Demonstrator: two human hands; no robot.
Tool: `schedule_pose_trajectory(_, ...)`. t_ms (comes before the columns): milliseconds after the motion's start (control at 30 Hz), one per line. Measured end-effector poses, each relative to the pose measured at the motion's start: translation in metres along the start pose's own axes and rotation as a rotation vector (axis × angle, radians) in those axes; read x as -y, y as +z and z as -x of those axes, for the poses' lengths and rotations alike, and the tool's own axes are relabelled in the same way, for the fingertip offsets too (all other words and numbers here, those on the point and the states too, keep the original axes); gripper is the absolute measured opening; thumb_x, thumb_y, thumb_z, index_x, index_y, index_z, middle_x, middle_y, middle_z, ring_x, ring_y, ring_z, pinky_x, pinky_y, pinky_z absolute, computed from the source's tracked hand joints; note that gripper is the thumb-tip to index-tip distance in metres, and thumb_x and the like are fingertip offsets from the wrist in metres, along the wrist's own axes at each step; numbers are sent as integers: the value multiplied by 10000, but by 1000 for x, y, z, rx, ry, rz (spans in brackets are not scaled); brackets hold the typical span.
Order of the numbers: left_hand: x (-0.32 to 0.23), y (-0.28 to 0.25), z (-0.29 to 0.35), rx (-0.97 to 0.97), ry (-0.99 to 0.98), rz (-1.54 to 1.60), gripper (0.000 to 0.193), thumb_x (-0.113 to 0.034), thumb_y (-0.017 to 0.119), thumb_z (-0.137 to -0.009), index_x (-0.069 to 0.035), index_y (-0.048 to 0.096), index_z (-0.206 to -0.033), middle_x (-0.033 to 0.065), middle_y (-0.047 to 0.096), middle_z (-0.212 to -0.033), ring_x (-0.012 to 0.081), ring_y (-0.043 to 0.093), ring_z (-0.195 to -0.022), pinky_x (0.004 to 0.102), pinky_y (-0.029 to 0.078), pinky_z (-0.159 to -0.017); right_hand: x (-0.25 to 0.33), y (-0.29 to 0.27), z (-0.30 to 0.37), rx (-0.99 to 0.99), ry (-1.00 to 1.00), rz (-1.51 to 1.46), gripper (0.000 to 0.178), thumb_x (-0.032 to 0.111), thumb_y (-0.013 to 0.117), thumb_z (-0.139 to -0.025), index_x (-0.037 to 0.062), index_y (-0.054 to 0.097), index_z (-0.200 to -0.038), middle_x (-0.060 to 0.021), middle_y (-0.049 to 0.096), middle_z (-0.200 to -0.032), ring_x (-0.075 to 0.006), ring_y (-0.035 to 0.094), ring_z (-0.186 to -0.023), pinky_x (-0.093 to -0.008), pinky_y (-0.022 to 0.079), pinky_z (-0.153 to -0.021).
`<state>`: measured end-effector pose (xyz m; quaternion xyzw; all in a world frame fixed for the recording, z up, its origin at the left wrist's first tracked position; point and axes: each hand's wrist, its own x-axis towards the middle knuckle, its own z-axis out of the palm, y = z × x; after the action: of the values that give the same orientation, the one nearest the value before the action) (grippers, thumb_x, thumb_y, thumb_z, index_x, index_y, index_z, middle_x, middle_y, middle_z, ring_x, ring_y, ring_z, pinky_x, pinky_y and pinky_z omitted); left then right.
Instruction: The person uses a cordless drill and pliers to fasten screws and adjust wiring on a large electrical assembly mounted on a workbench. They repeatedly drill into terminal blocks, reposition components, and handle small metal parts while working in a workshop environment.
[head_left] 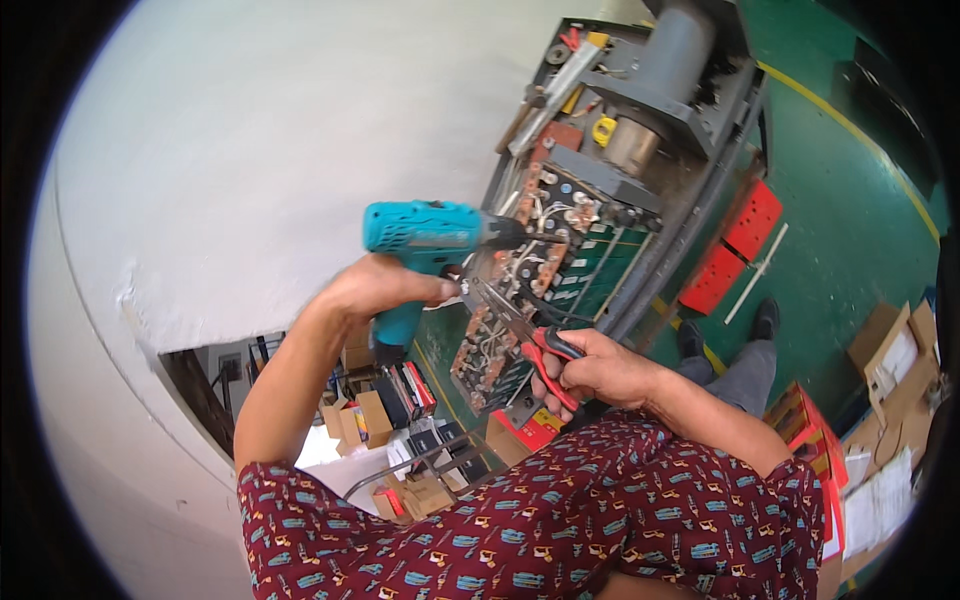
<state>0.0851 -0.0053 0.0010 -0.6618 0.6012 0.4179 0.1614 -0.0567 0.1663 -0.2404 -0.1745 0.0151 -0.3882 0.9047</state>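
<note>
My left hand [380,288] is wrapped round the grip of a teal power drill [425,228], whose long bit points right. Below the drill, my right hand [610,372] is closed round the red and black handles of a pair of pliers [555,345]. Their jaws reach up and left to a small grey metal piece [472,292] close to my left fingers; whether the jaws clamp it, I cannot tell. Behind both tools lies a block of electrical parts [545,255] with copper-coloured bars, white wires and green panels.
A grey machine bed [665,225] with a large cylinder [682,50] extends to the upper right. On it lies a yellow tape measure [603,130]. Red perforated plates [735,230] rest on the green floor, near another person's shoes [765,318]. Cardboard boxes [373,418] stand lower left.
</note>
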Motion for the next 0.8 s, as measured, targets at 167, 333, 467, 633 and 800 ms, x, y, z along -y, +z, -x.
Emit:
schedule_pose_trajectory(167,16,-2,-1,12,84,23,482,-62,829,-773,-20,677,-1229,75,700,-1046,165,663,-860,337,583,-734,-5,14,-18,42,38,-3,121,9,507,-879,32,550,-989,-115,685,-1002,-188,717,-814,-326,585,-707)
schedule_pose_trajectory(333,13,1,0,16,87,1,471,-32,788,-769,-24,678,-1227,67,690,-1033,159,655,-825,332,581,-704,-9,11,-22,78,3,20,135,-6,507,-873,16,540,-1002,-142,676,-1027,-214,731,-837,-347,600,-700)
schedule_pose_trajectory(467,23,0,-3,7,89,-21,509,-32,798,-764,-24,669,-1257,77,696,-1079,166,661,-847,340,585,-729,-8,6,-22,129,67,-54,150,6,540,-893,26,548,-1042,-159,700,-1105,-242,753,-935,-361,628,-780)
schedule_pose_trajectory(633,31,-1,-2,-16,81,-46,571,-45,817,-761,-37,658,-1309,97,703,-1168,175,672,-921,351,594,-806,-14,-4,-29,217,113,-130,168,0,561,-905,40,542,-1067,-227,684,-1230,-294,744,-1047,-438,646,-866)
schedule_pose_trajectory(800,36,-2,-3,-8,116,-68,580,-66,825,-758,-51,663,-1315,97,707,-1188,181,674,-969,370,591,-863,-11,-8,-33,225,156,-164,180,-22,588,-875,31,555,-1044,-265,669,-1222,-321,742,-1038,-425,634,-849)
